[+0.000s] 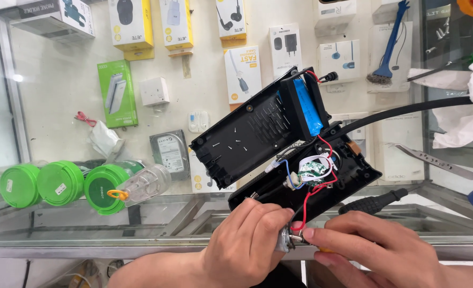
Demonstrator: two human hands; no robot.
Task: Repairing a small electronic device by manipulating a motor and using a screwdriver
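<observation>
With the black casing point(279, 144) already opened on the glass counter point(140, 213), your left hand point(244, 242) and right hand point(372, 245) pinch the small motor point(285, 240), its red wires point(307, 200) not yet detached.

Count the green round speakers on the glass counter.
3, side by side at the left: left speaker, middle speaker, right speaker. A fourth may be cut off at the frame edge.

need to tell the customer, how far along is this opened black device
Done: the black casing is split open, blue battery and circuit board exposed. In hand: left hand and right hand grip a small metal motor on red wires. Left: closing the casing.
</observation>
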